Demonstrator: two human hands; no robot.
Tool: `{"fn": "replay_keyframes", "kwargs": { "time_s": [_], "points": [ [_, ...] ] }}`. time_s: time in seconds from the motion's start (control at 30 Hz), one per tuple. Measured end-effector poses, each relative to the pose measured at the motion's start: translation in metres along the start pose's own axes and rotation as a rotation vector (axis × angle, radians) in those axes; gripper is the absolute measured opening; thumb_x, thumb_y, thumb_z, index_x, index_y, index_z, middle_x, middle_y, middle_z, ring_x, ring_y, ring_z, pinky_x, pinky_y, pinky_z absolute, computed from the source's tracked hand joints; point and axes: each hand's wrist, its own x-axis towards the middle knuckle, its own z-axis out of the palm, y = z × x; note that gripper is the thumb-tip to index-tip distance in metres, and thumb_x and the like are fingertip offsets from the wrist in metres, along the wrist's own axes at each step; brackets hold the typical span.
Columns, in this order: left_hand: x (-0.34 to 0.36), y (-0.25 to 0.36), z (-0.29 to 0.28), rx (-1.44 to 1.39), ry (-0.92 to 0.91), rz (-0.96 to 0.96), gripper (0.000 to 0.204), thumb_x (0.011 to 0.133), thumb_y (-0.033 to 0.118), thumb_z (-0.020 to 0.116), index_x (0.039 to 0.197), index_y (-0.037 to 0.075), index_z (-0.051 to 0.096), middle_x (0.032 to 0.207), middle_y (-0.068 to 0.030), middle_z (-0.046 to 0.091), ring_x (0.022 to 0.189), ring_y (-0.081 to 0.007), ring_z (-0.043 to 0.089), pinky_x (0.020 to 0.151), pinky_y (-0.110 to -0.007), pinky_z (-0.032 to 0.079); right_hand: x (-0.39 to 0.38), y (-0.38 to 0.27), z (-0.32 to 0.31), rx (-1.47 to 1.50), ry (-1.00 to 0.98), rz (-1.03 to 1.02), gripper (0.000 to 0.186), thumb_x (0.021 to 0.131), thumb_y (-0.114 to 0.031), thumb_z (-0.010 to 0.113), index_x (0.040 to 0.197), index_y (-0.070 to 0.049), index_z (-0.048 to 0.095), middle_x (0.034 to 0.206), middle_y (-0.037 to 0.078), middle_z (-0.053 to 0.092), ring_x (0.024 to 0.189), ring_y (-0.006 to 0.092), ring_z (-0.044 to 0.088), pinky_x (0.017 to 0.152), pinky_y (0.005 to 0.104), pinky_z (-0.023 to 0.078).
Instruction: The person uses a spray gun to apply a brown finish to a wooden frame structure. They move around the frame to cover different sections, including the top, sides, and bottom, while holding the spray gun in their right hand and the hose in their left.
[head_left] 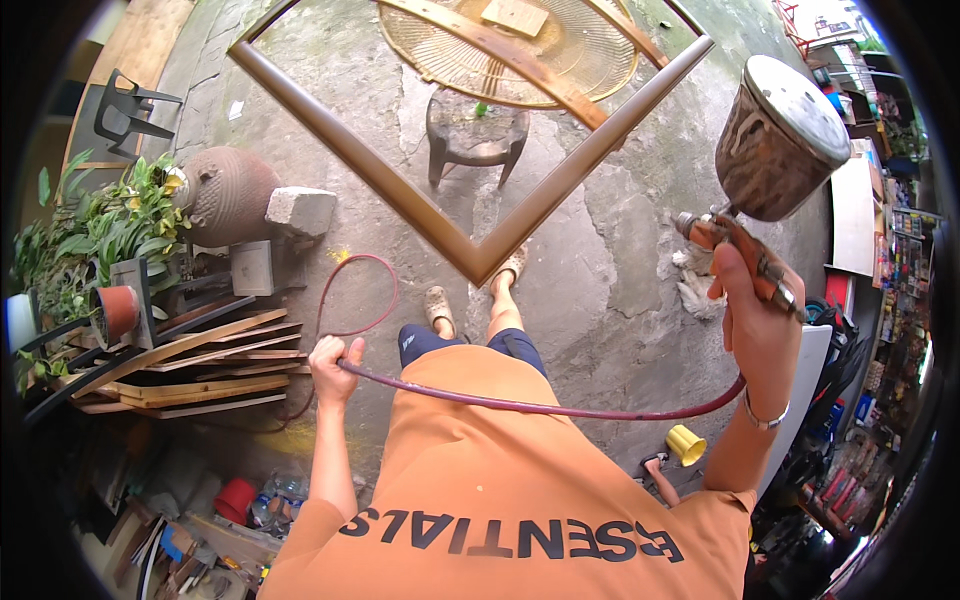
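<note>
My right hand (pixel 757 325) grips a paint-crusted spray gun (pixel 740 250), raised at the right, with a large metal cup (pixel 782 138) on top. A dark red air hose (pixel 520 404) runs from the gun across my orange shirt to my left hand (pixel 333 365), which is closed around it. Beyond that hand the hose loops on the concrete floor (pixel 610 290). A brown wooden frame (pixel 470 240) stands in front of my feet, its near corner close to my sandals.
A small stool (pixel 476 135) and a round fan grille (pixel 510 45) lie behind the frame. At the left are a clay pot (pixel 228 192), a stone block (pixel 300 210), potted plants (pixel 110 225) and stacked wood strips (pixel 190 370). A yellow cup (pixel 686 444) sits at lower right.
</note>
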Motion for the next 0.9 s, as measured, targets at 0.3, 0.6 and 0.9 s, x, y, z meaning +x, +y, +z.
{"fn": "replay_keyframes", "kwargs": {
  "time_s": [0.3, 0.6, 0.9],
  "points": [
    [-0.009, 0.088, 0.052, 0.03, -0.02, -0.093, 0.049, 0.08, 0.014, 0.078, 0.056, 0.004, 0.036, 0.054, -0.0136, 0.039, 0.05, -0.0338, 0.041, 0.049, -0.044, 0.03, 0.131, 0.071, -0.071, 0.11, 0.114, 0.075, 0.029, 0.095, -0.031, 0.067, 0.106, -0.006, 0.077, 0.062, -0.002, 0.056, 0.039, 0.0017, 0.036, 0.038, 0.0224, 0.024],
    [0.02, 0.175, 0.119, -0.011, -0.052, -0.119, 0.044, 0.075, 0.008, 0.078, 0.054, 0.004, 0.04, 0.052, -0.0128, 0.042, 0.048, -0.0327, 0.042, 0.047, -0.043, 0.031, 0.262, 0.136, -0.127, 0.023, 0.143, 0.035, 0.036, 0.098, -0.039, 0.062, 0.101, -0.006, 0.077, 0.063, -0.002, 0.056, 0.037, 0.0026, 0.037, 0.035, 0.0222, 0.024],
    [0.045, 0.226, 0.163, -0.057, -0.054, -0.112, 0.045, 0.077, 0.01, 0.079, 0.055, 0.005, 0.039, 0.051, -0.0121, 0.04, 0.046, -0.0313, 0.042, 0.045, -0.041, 0.031, 0.373, 0.188, -0.17, -0.102, 0.29, -0.051, 0.041, 0.1, -0.044, 0.056, 0.107, -0.01, 0.077, 0.063, -0.003, 0.053, 0.038, 0.0033, 0.036, 0.036, 0.0226, 0.027]
  ]
}}
